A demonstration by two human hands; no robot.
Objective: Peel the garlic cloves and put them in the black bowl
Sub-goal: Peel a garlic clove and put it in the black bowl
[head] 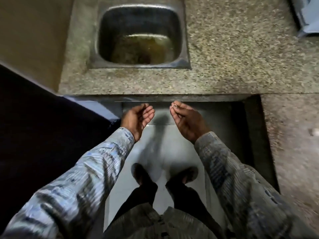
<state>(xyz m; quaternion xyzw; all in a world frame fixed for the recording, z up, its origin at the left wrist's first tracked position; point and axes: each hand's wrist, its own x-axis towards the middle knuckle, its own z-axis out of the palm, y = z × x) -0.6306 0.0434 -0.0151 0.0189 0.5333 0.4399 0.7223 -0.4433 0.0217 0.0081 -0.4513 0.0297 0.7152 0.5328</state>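
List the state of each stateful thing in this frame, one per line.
left hand: cupped, palm up, holds nothing.
right hand: fingertips pinch a small pale piece; clove or peel, cannot tell.
sink: brownish murky liquid or residue at the bottom.
grey object: on the counter at far right, cut off by the frame, too blurred to tell.

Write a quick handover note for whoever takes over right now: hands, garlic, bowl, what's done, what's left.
Left hand: open, cupped, holds nothing.
Right hand: pinches a small pale bit, clove or skin, too small to tell.
Both hover off the counter near edge, by the sink.
Black bowl and other cloves: out of view.
Done: cannot tell.
Left: probably find the bowl, finish peeling, drop cloves in.
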